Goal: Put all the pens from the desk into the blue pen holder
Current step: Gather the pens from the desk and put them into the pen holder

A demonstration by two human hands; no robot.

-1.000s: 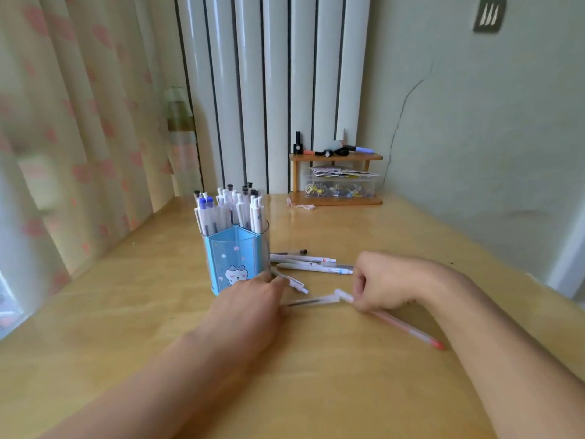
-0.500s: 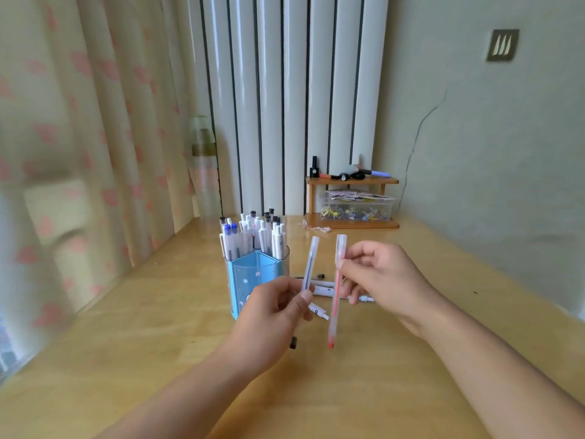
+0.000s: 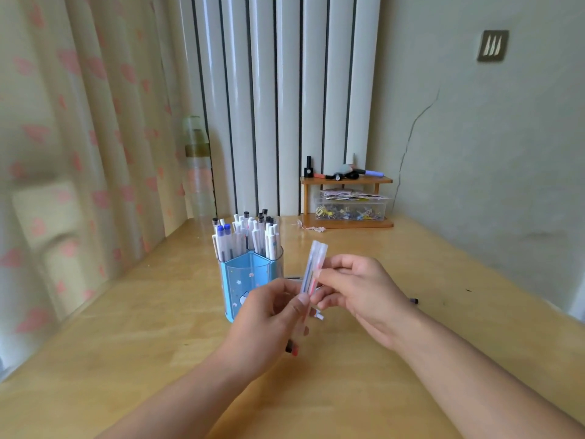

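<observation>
Both pens, apart a moment ago, now stand bunched upright as the left hand (image 3: 269,321) and right hand (image 3: 364,296) pinch the blue-refill pen (image 3: 309,270) and red-refill pen (image 3: 317,270) together, ready for the blue pen holder (image 3: 240,280).

The pen holder (image 3: 250,280) stands on the desk (image 3: 133,327), pens (image 3: 250,234) upright in it. Just right of the holder, both hands (image 3: 269,321) (image 3: 364,296) hold two pens (image 3: 311,270) together above the desk. Behind the holder to the right, a small shelf (image 3: 346,201) stands at the desk's far edge.
</observation>
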